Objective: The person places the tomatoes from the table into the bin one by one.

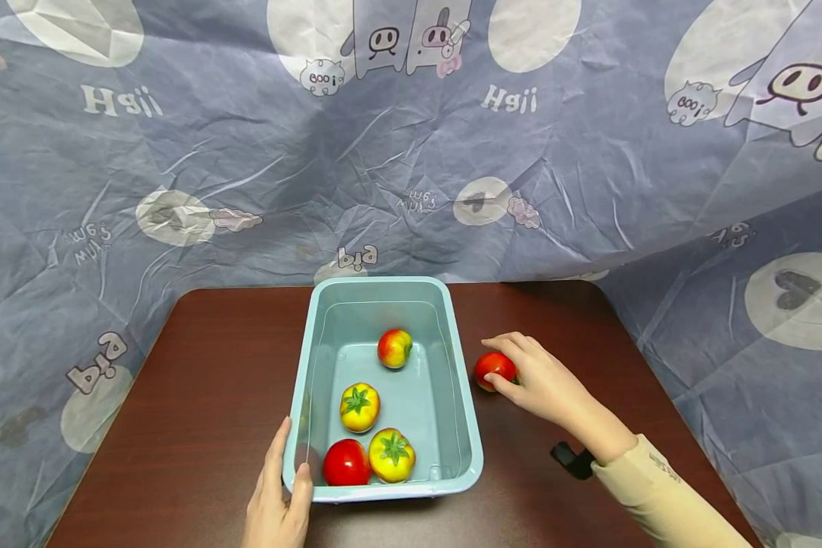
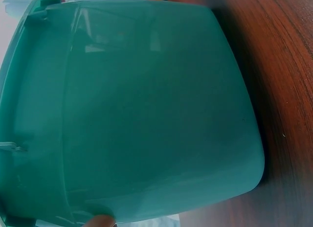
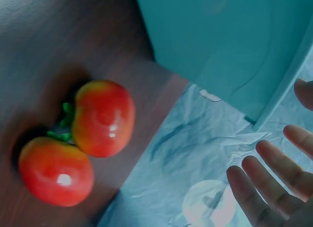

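A light blue-green plastic bin (image 1: pixel 466 434) stands on the dark brown table. My left hand (image 1: pixel 277 495) holds its near left corner, thumb at the front rim and fingers along the outer left side. My right hand (image 1: pixel 544 380) is to the right of the bin, thumb and fingers spread over a shiny red tomato (image 1: pixel 491 367). In the right wrist view two red-orange tomatoes (image 3: pixel 103 118) with green stems lie side by side on the table, apart from the loosely spread fingers (image 3: pixel 247 185). The head view shows just one of them, the hand covering that area.
Inside the bin are a red tomato (image 1: pixel 346 463), two yellow ones with green leafy tops (image 1: pixel 360 407), and a red-and-yellow one (image 1: pixel 393 350) farther back. A wrinkled grey-blue printed sheet (image 1: pixel 383 175) hangs behind the table (image 1: pixel 226 365) and along its sides.
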Available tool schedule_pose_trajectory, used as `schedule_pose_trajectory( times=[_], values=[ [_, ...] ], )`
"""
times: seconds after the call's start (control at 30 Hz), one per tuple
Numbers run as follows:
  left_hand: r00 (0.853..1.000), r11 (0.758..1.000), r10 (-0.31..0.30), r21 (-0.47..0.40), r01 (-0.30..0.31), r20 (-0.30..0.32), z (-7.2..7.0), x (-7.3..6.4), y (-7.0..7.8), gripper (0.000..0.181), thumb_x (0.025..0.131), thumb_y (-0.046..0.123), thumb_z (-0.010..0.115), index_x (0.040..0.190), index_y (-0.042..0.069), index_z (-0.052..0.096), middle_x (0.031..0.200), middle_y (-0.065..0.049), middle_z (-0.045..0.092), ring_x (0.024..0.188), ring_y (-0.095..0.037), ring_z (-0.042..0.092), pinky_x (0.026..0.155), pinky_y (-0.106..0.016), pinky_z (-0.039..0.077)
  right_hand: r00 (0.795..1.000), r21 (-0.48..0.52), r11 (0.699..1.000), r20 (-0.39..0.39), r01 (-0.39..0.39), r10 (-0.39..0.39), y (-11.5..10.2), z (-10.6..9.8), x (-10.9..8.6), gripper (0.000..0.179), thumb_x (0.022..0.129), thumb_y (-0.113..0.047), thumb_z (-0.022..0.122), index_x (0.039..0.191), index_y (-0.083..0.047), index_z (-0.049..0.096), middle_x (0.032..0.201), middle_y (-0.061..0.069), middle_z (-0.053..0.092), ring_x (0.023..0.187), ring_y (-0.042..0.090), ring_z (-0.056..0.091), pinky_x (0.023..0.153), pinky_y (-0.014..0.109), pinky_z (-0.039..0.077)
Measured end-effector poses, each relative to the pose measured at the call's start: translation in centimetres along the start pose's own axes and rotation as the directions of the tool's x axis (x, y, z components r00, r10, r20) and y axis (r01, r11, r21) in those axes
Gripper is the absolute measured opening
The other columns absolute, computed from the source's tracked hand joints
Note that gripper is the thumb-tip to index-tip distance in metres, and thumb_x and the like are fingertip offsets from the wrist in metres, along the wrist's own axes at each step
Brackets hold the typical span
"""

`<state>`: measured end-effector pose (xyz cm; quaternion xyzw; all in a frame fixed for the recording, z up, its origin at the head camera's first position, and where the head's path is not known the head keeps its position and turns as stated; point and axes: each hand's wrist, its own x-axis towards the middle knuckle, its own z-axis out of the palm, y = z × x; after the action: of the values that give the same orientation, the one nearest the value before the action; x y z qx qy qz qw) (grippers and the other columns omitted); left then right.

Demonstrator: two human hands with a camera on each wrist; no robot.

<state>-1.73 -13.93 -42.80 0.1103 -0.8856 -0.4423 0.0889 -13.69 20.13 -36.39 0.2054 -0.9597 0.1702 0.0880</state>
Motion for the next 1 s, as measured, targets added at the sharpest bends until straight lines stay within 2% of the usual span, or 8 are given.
schedule_pose_trajectory(
  times=[0.23,0.43,0.63,0.8,1.0],
  values=[
    [0.999,0.999,-0.035,0.002,0.035,0.035,-0.1,0.1,0.0,0.063,0.098,0.018,0.051,0.156,0.029,0.027,0.144,-0.021,0.048,0.112,-0.04,0.06,0.088,-0.062,0.049,0.999,-0.008,1.0,0.019,-0.03,0.03,1.9,1.2,-0.8,0.045,0.084,-0.019,0.076,0.126,-0.006,0.062,0.118,0.008,0.063,0.108,0.029,0.058,0.086,0.046,0.053],
    [0.999,0.999,-0.033,-0.007,0.033,0.024,-0.1,0.1,-0.1,0.063,0.098,0.018,0.051,0.155,0.029,0.028,0.144,-0.021,0.049,0.112,-0.041,0.06,0.088,-0.062,0.05,0.997,0.003,0.998,0.037,-0.063,0.063,3.3,2.1,-1.3,0.046,0.083,-0.016,0.077,0.124,-0.004,0.062,0.115,0.011,0.063,0.105,0.03,0.058,0.087,0.047,0.054],
    [1.0,1.0,-0.022,-0.001,0.022,0.022,-0.1,0.1,-0.1,0.063,0.098,0.018,0.052,0.155,0.029,0.028,0.143,-0.022,0.049,0.112,-0.04,0.06,0.087,-0.062,0.05,0.991,0.0,0.994,0.067,-0.113,0.113,4.4,2.7,-1.4,0.049,0.082,-0.017,0.077,0.126,-0.003,0.061,0.118,0.014,0.062,0.109,0.034,0.057,0.09,0.052,0.052],
    [1.0,1.0,0.002,0.005,-0.002,0.011,-0.1,0.2,-0.2,0.062,0.098,0.019,0.052,0.155,0.027,0.029,0.143,-0.021,0.05,0.112,-0.041,0.061,0.085,-0.061,0.05,0.989,-0.013,0.993,0.079,-0.121,0.122,5.3,3.4,-1.2,0.05,0.082,-0.016,0.077,0.126,0.0,0.061,0.118,0.018,0.062,0.109,0.039,0.056,0.09,0.055,0.051],
    [1.0,1.0,-0.007,-0.001,0.007,0.019,-0.1,0.2,-0.2,0.063,0.097,0.018,0.053,0.155,0.027,0.029,0.142,-0.022,0.05,0.11,-0.041,0.061,0.083,-0.06,0.052,0.985,-0.023,0.99,0.098,-0.137,0.138,6.4,4.1,-1.1,0.049,0.082,-0.016,0.076,0.125,0.001,0.06,0.115,0.019,0.062,0.105,0.039,0.055,0.087,0.054,0.051]
  ],
)
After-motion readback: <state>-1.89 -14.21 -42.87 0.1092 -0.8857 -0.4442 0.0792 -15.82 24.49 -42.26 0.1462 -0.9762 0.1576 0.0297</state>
